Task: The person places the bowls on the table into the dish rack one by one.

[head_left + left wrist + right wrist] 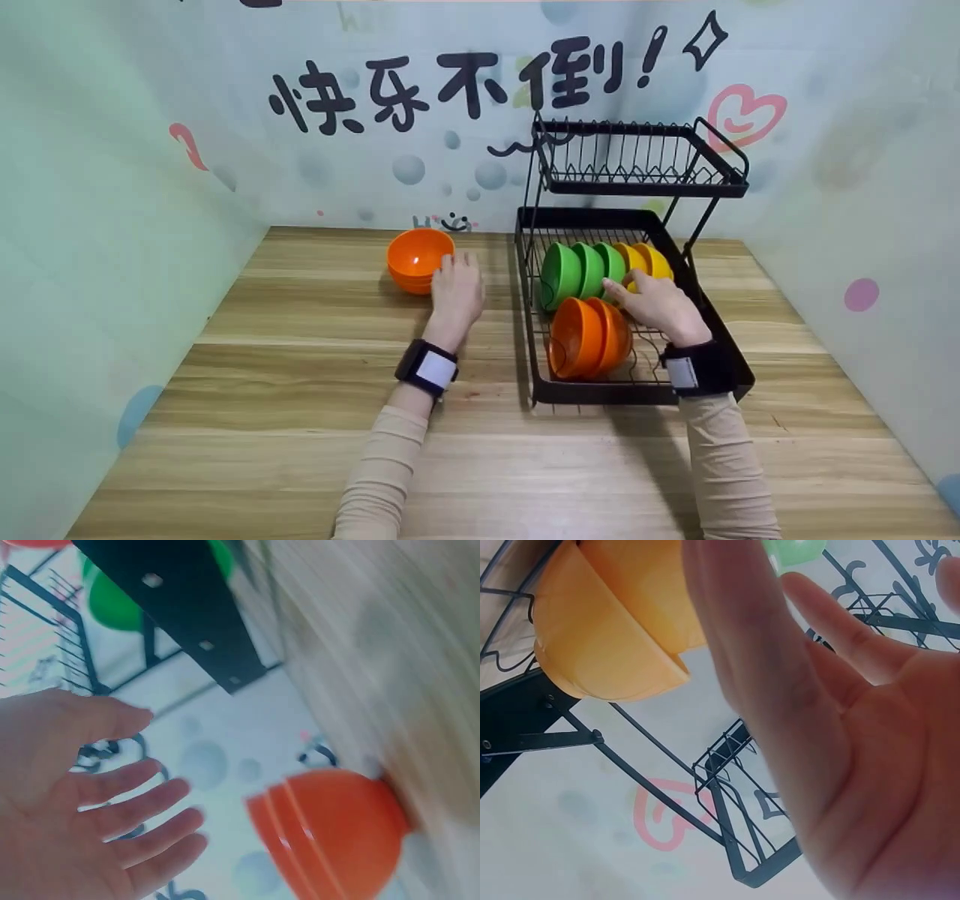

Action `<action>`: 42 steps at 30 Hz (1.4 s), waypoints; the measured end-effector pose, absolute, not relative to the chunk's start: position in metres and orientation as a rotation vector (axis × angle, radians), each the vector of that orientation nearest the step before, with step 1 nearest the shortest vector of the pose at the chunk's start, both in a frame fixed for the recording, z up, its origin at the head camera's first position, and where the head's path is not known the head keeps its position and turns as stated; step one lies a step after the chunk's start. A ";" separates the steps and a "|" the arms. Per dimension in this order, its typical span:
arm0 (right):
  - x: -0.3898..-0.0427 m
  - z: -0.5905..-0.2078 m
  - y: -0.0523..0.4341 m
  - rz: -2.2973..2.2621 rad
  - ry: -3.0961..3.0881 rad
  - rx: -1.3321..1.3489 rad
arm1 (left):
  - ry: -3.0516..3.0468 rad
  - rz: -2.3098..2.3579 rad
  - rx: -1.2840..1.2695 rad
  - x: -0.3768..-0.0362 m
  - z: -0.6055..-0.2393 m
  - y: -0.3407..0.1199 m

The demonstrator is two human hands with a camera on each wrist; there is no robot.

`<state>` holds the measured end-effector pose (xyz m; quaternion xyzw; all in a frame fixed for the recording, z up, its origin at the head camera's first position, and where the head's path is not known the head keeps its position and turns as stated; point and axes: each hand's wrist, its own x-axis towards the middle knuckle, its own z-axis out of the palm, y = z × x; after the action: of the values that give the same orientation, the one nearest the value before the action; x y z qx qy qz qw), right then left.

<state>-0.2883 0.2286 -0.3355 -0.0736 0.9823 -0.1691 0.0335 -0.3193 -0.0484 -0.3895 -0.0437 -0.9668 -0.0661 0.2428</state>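
Observation:
A stack of orange bowls (416, 259) stands upright on the table at the back left. My left hand (459, 296) is just right of it; in the left wrist view its fingers (150, 817) are spread and apart from the orange bowls (337, 832). Over the rack's lower tier hovers my right hand (661, 306), its fingers loosely extended with nothing held. Under and beside it, several green bowls (562, 277) and two yellow bowls (658, 261) stand on edge in a row. Two orange bowls (576, 341) stand on edge in front of them. The yellow bowls (604, 630) are close to the right hand.
The two-tier black dish rack (641, 394) stands on the right of the wooden table (300, 420). Its upper wire shelf (645, 189) overhangs the back of the lower tier. Printed curtain walls (337, 180) close off the back and both sides.

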 end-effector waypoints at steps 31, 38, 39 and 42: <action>-0.289 -0.336 0.231 -0.516 3.010 -0.223 | -2.721 -0.248 -0.036 -0.350 -0.406 -0.091; -0.289 -0.335 0.231 -0.505 3.009 -0.222 | -2.696 -0.227 -0.042 -0.349 -0.407 -0.094; -0.289 -0.335 0.231 -0.504 3.009 -0.222 | -2.696 -0.227 -0.041 -0.349 -0.407 -0.094; -0.289 -0.335 0.231 -0.503 3.007 -0.222 | -2.690 -0.230 -0.035 -0.349 -0.407 -0.095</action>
<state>-0.2891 0.2307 -0.3352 -0.0726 0.9828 -0.1645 0.0426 -0.3486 -0.0946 -0.4069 -0.0127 -0.9721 -0.0833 0.2188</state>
